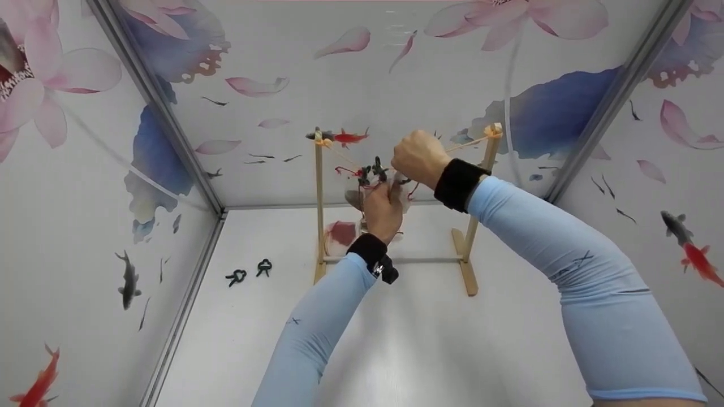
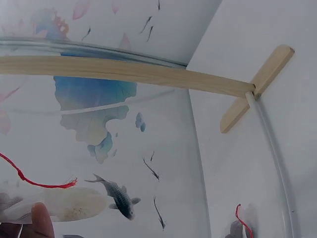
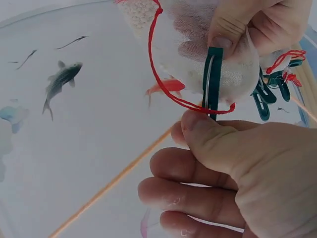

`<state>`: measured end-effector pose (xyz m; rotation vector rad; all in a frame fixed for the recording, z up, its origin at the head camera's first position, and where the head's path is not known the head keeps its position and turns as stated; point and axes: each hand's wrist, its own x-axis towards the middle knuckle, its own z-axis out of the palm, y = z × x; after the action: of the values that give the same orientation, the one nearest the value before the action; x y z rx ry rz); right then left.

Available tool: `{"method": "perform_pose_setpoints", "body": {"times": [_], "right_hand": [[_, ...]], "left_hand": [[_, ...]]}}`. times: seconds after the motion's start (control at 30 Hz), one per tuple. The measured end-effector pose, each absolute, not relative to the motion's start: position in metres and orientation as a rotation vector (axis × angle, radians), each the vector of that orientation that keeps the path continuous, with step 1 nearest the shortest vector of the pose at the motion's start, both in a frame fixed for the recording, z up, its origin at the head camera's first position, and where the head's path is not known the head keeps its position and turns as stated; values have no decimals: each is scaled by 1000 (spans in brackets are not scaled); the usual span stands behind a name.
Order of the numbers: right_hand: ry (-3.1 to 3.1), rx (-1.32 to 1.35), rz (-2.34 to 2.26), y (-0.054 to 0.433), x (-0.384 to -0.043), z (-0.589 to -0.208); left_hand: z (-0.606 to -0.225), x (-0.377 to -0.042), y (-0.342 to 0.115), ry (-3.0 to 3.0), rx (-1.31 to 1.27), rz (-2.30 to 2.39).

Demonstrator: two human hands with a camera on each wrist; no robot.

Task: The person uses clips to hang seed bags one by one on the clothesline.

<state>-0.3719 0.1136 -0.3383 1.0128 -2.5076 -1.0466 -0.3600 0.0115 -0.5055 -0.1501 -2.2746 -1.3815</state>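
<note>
My left hand (image 1: pixel 384 212) grips a white mesh drawstring bag (image 3: pixel 235 82) with pale contents, its fingers showing through the mesh in the right wrist view. A red cord (image 3: pixel 153 64) loops down from the bag. With thumb and fingers my right hand (image 1: pixel 419 155) pinches the lower end of a green clothespin (image 3: pixel 212 82), which stands upright against the bag beside the left thumb. The cord's end crosses the clothespin just above my right thumb. More green clothespins (image 3: pixel 265 99) hang close by, next to another red cord. In the left wrist view, one left fingertip (image 2: pixel 42 220) overlaps a whitish bag.
A wooden rack (image 1: pixel 319 198) stands at the back wall, with an orange rope (image 3: pixel 114 186) strung between its posts and a white bar (image 1: pixel 424 260) low across. Two green clothespins (image 1: pixel 264 267) lie on the white table (image 1: pixel 226 339) at left. A reddish patch (image 1: pixel 342 233) shows behind the rack.
</note>
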Motion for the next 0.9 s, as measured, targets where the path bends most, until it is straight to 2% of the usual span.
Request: {"method": "perform_pose_setpoints", "body": {"times": [0.3, 0.57, 0.9], "right_hand": [[-2560, 1099, -707, 134, -375, -343], [-2496, 1186, -461, 167, -369, -375], [-2374, 1076, -190, 216, -354, -401]], "left_hand": [[-506, -359, 7, -2308, -183, -1312], [-513, -339, -14, -2383, -306, -1250], [-501, -317, -51, -2408, -582, -1222]]}}
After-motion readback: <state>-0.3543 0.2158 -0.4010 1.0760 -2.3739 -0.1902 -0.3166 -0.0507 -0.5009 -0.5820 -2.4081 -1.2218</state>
